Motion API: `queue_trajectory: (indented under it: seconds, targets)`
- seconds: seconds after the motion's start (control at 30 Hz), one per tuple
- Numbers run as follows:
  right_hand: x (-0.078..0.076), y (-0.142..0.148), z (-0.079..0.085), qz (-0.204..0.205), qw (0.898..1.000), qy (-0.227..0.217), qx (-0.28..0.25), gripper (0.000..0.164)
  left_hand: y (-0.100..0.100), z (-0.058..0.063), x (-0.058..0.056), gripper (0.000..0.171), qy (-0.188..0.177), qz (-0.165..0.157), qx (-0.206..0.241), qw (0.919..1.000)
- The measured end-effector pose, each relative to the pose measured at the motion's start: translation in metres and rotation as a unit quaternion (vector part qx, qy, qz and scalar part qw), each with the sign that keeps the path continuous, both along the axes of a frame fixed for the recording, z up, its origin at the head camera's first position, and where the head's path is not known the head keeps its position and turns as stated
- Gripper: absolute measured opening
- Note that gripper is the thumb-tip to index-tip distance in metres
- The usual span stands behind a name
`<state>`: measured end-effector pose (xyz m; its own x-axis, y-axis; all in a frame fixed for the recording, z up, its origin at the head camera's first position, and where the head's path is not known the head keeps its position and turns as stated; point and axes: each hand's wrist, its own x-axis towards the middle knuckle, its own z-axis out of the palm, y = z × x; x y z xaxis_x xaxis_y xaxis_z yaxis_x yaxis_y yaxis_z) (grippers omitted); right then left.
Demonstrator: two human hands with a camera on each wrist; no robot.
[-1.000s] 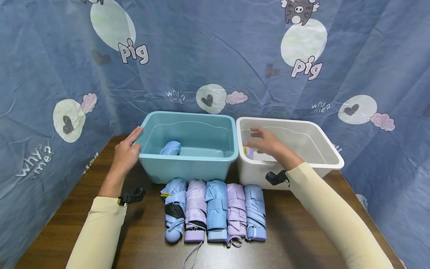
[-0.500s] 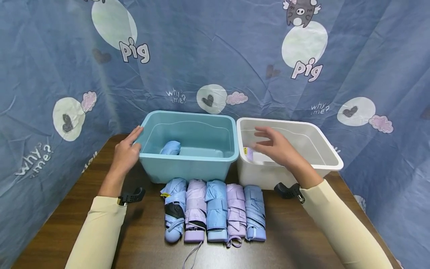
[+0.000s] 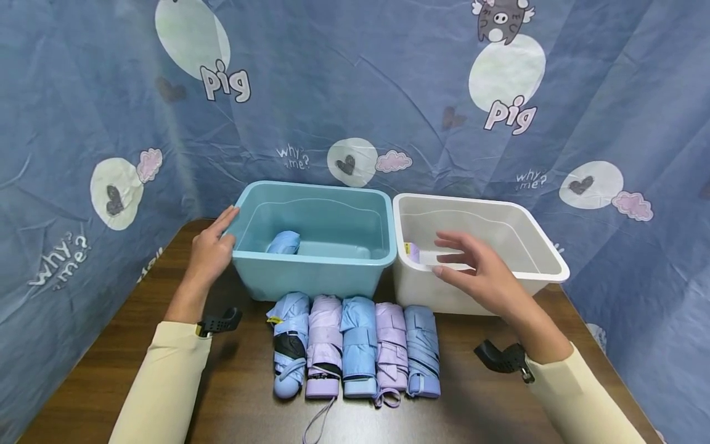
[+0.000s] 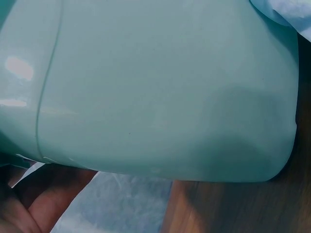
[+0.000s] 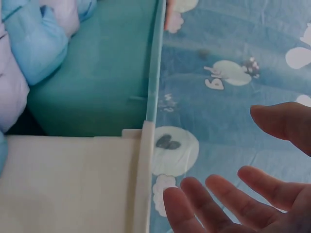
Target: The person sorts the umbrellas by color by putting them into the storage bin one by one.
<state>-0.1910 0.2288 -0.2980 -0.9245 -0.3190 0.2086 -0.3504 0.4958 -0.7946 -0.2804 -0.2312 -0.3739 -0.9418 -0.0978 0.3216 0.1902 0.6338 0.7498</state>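
Note:
In the head view my left hand (image 3: 213, 246) rests at the left rim of a teal plastic bin (image 3: 310, 280), fingers extended along it. Part of that hand shows at the bin's edge in the left wrist view. A folded blue umbrella (image 3: 285, 242) lies inside the teal bin. My right hand (image 3: 479, 271) holds nothing and hovers over the front rim of the white bin (image 3: 438, 295), its fingers spread and slightly bent. Inside the white bin sits a lilac item with a yellow tag (image 3: 412, 251), mostly hidden by the front wall.
In front of the bins lies a row of several folded umbrellas, blue (image 3: 359, 345) and lilac (image 3: 391, 345) among them. A thin cord (image 3: 320, 419) trails forward from one. The bins stand side by side on a brown wooden table (image 3: 471, 394), with a patterned blue curtain (image 3: 310, 74) behind.
My right hand has drawn back from inside the white bin, toward me and to the right, its fingers spreading. The left hand has stayed at the teal bin's rim.

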Motion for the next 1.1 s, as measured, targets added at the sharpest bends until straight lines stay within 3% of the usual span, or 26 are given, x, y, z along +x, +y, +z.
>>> queue_trajectory:
  seconds: [0.23, 0.5, 0.97, 1.1]
  targets:
    - [0.021, 0.011, -0.016, -0.004, 1.000, -0.004, -0.006, 0.058, 0.000, 0.000, 0.000, 0.059, 0.001, -0.003, 0.000, 1.0000]
    - [0.036, 0.017, -0.045, 0.021, 0.999, -0.014, -0.044, 0.055, 0.000, 0.000, 0.000, 0.059, 0.005, -0.001, -0.006, 1.0000]
    - [0.043, 0.019, -0.099, 0.003, 0.993, -0.098, -0.071, 0.053, -0.002, -0.001, 0.000, 0.059, 0.001, 0.001, -0.015, 0.9999]
    - [0.042, 0.024, -0.113, -0.017, 0.986, -0.146, -0.078, 0.057, -0.002, -0.001, -0.001, 0.059, 0.009, 0.000, -0.012, 0.9999]
